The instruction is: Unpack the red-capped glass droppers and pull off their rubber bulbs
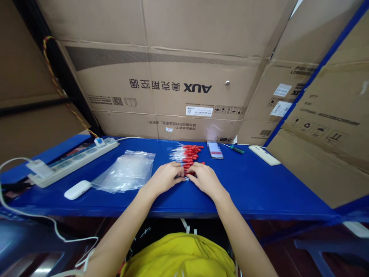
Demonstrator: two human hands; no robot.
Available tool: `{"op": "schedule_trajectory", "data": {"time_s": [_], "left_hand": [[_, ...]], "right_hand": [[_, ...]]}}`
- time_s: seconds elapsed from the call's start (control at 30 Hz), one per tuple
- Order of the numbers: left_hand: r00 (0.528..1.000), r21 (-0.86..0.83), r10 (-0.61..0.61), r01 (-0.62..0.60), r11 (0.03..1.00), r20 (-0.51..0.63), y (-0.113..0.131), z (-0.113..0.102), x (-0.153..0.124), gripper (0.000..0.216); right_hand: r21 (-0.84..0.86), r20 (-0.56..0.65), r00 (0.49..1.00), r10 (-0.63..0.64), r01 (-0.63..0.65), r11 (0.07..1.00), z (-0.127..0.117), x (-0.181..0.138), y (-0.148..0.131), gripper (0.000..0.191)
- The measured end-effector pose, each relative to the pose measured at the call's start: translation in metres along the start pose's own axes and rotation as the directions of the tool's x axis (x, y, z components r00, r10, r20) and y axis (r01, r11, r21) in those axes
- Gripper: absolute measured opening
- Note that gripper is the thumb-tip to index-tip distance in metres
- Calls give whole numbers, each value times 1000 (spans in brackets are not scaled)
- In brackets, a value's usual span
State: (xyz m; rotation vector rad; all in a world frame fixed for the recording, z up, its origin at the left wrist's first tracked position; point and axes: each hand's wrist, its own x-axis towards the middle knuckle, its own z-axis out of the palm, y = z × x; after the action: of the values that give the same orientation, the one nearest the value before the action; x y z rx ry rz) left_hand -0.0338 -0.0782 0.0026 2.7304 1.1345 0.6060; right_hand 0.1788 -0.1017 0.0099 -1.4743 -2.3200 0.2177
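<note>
A pile of droppers (188, 154) with red bulbs and thin clear tubes lies side by side on the blue table, the bulbs pointing right. At the near end of the pile, my left hand (167, 176) curls its fingers around the clear-tube side. From the other side, my right hand (206, 177) closes over the red bulbs, thumb and fingers bent inward. The two sets of fingertips almost meet over the nearest droppers. My fingers partly hide the droppers there, so how many each hand grips cannot be made out.
Clear zip bags (128, 171) lie to the left, beside a white oval device (77, 189) and a power strip (76, 159). Behind on the right are a phone (215, 150), a green-handled screwdriver (236, 149) and a white flat case (264, 155). Cardboard (161, 69) walls the back.
</note>
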Motion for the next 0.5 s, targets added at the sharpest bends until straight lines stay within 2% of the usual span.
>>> {"op": "schedule_trajectory", "data": {"time_s": [0.17, 0.27, 0.4, 0.5], "left_hand": [[1000, 57, -15, 15, 998, -4, 0, -1, -3, 15], [998, 77, 16, -11, 997, -64, 6, -4, -3, 19], [984, 101, 65, -48, 994, -168, 12, -7, 0, 23], [984, 133, 63, -42, 990, -164, 13, -5, 2, 20]], "right_hand": [[-20, -30, 999, -10, 9, 1000, -1, -1, -3, 10], [-18, -86, 996, -7, 5, 1000, -1, -1, -2, 7], [157, -196, 979, -56, 87, 984, -1, 0, 3, 11], [304, -292, 948, -123, 214, 928, -1, 1, 5, 15]]}}
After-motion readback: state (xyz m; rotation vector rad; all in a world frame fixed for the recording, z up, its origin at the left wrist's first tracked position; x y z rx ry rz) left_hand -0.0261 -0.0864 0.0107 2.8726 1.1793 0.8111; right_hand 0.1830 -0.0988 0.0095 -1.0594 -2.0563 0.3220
